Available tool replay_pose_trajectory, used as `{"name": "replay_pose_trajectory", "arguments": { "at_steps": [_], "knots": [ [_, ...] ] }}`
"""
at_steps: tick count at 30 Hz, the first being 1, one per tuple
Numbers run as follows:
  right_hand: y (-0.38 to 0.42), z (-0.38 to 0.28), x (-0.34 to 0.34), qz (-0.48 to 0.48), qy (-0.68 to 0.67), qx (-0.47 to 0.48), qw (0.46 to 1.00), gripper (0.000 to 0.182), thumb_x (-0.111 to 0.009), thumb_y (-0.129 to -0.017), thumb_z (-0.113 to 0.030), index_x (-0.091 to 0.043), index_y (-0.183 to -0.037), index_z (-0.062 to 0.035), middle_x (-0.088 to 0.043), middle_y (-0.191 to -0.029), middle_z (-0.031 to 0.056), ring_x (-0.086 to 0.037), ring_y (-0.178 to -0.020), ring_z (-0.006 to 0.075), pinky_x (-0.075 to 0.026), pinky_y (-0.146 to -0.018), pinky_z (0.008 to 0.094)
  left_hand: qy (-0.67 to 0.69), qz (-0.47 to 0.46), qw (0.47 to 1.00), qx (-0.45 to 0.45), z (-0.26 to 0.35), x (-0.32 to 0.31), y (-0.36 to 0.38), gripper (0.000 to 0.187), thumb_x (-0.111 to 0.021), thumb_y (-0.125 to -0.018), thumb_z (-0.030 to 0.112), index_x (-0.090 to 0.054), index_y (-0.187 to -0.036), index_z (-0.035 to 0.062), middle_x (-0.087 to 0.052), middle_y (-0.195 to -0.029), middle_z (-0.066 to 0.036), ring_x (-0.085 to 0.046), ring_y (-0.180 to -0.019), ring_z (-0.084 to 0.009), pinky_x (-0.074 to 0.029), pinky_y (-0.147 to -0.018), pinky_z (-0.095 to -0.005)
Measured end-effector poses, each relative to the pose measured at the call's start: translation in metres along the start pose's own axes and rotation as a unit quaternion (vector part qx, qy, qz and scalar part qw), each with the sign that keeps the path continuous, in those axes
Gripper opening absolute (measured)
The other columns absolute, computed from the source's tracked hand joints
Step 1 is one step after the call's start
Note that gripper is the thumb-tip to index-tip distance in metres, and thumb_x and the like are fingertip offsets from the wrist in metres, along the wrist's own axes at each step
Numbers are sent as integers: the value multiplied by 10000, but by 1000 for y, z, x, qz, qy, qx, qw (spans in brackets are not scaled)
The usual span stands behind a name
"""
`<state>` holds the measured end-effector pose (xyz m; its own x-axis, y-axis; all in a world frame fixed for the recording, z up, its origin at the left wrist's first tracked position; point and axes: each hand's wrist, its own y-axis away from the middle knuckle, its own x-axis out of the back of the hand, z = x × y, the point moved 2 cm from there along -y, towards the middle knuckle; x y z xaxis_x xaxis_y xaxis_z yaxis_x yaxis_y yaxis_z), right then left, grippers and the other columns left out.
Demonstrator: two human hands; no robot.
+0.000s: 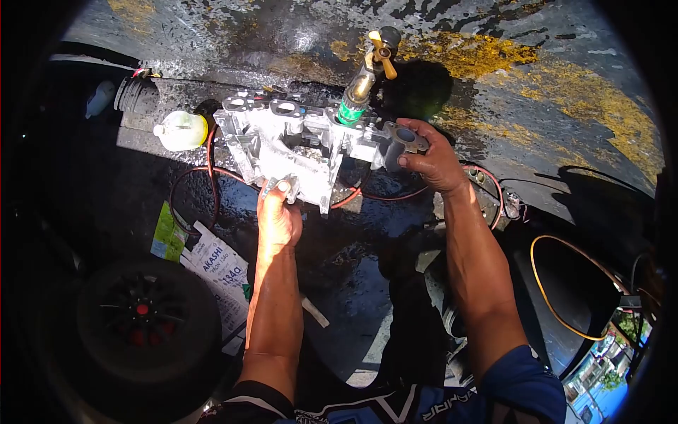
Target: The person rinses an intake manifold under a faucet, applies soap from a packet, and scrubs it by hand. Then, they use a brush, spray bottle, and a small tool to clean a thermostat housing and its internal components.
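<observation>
In the head view, we hold the casting (296,159) with both hands in the upper middle of the frame, under the tap (382,55) and its green collar (351,113). The collar overlaps the casting's upper edge in our sight, and we cannot tell whether the two touch. The wet ground around suggests that we hold it there to bring it under water, though we make out no stream for sure.

Our left hand (280,222) grips the lower edge: the thumb lies on top and the other fingers go underneath, hidden, so we cannot tell how they are spread. That hold probably carries much of the weight from below. Our right hand (439,164) is at the flanged end on the right, fingers and thumb clamped around its short neck, apart from each other with the metal between them. With one hand low and one at the far end, we can likely steady the casting and keep it from rolling.

The bottle (185,131) stands to the left of the casting, near enough, we judge, to be within reach. The red hose (212,152) curves behind and below the casting. At lower left lie the wheel (145,309) and the printed card (217,272), both well apart from the casting.
</observation>
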<state>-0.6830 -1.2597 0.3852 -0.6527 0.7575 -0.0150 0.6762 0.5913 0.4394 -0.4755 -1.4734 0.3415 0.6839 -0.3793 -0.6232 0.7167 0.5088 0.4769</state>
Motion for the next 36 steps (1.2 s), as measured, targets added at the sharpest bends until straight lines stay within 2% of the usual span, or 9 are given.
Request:
{"name": "replay_pose_trajectory", "arguments": {
  "at_steps": [7, 12, 16, 20, 21, 29, 32, 34, 36],
  "knots": [
    [8, 14, 12, 20, -11, 34, 999, 740, -859, -647, -109, -572, -1325, -31, -636, -1182, 21, -574, -1084, 136, -448, -983, 291, -3, -8, 1000, 26, -4, -6, 8, 593, -694, -803, 229, -519, -1330, 20, -633, -1223, -88, -604, -1154, -256, -453, -1021, -475],
    [40, 10, 42, 65, 36, -12, 997, 738, -825, -598, -79, -595, -1298, -39, -641, -1177, 21, -573, -1107, 147, -447, -987, 304, 30, -19, 998, 46, -40, -20, 26, 443, -669, -832, 119, -535, -1238, 3, -636, -1115, -65, -610, -1063, -185, -459, -977, -341],
    [63, 25, 62, 63, -25, -5, 998, 939, -889, -569, -278, -504, -1367, 31, -585, -1283, 55, -527, -1211, 195, -363, -1076, 339, 32, -38, 997, 57, -55, -40, 36, 391, -677, -828, 148, -556, -1177, 20, -632, -1045, -41, -599, -982, -146, -456, -905, -304],
    [78, 20, 71, 95, 14, 7, 995, 889, -889, -576, -240, -538, -1353, 13, -616, -1244, 45, -552, -1179, 174, -414, -1021, 309, 11, -29, 997, 70, -63, -44, 42, 373, -685, -823, 172, -567, -1148, 30, -627, -1009, -27, -590, -945, -132, -448, -871, -289],
    [81, 19, 71, 97, 17, 6, 995, 903, -894, -573, -253, -535, -1358, 14, -615, -1248, 46, -549, -1185, 174, -413, -1023, 310, 3, -42, 996, 73, -62, -44, 41, 470, -661, -822, 163, -549, -1248, -3, -636, -1114, -67, -599, -1071, -186, -442, -986, -339],
    [89, 27, 82, 87, 19, -7, 996, 817, -876, -624, -175, -551, -1350, 11, -611, -1274, 49, -548, -1187, 169, -425, -1034, 325, 58, -9, 990, 125, -69, -43, 40, 419, -683, -829, 137, -556, -1207, 6, -649, -1046, -37, -612, -973, -143, -459, -895, -295],
    [90, 9, 102, 49, 165, -119, 978, 726, -862, -684, -128, -572, -1335, 11, -613, -1287, 73, -564, -1163, 175, -436, -1032, 330, 68, -22, 986, 152, -79, -42, 43, 389, -679, -848, 116, -546, -1198, 11, -635, -1034, -36, -596, -955, -138, -455, -901, -297],
    [77, -20, 98, 53, 238, -54, 968, 638, -824, -803, -201, -567, -1355, -12, -605, -1336, 127, -567, -1216, 211, -439, -1047, 353, 39, -1, 986, 160, -86, -48, 46, 370, -686, -854, 123, -556, -1184, 15, -623, -1032, -31, -581, -955, -129, -454, -895, -298],
    [50, -81, 58, 89, 504, 152, 845, 587, -771, -837, -149, -552, -1366, -21, -596, -1346, 164, -576, -1238, 294, -441, -1065, 372, 24, 18, 984, 173, -97, -46, 48, 375, -686, -857, 124, -556, -1192, 15, -619, -1040, -33, -577, -960, -130, -456, -896, -302]
  ]
}}
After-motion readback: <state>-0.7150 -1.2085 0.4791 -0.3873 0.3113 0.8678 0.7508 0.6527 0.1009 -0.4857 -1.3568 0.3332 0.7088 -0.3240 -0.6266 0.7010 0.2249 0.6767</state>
